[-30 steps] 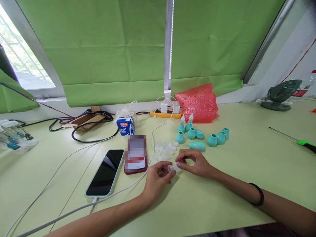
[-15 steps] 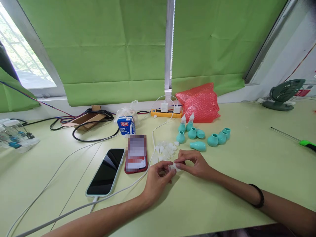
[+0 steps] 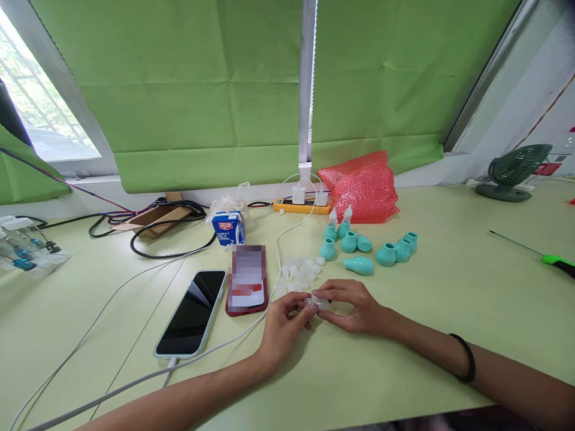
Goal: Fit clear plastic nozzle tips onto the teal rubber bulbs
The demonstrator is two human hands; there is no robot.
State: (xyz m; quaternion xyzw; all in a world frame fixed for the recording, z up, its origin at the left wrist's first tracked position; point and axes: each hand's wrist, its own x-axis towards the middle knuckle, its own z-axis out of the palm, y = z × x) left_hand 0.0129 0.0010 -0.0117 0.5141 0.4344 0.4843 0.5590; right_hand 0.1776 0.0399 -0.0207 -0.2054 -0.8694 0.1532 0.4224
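Pinching a little clear plastic piece [image 3: 320,301] in the head view: the left hand [image 3: 284,328] has one end between thumb and fingers, and the right hand [image 3: 362,308] grips the other end with its fingertips. It's low over the counter [image 3: 395,371], can't tell if it touches. Just behind it there's a loose pile of whitish bits [image 3: 299,272], then a bunch of teal bulbs [image 3: 348,242], two at the back wearing whitish tips. Red-cased phone [image 3: 247,278] and a bigger dark-screened phone [image 3: 193,314] sit off to the left, white cable running past both.
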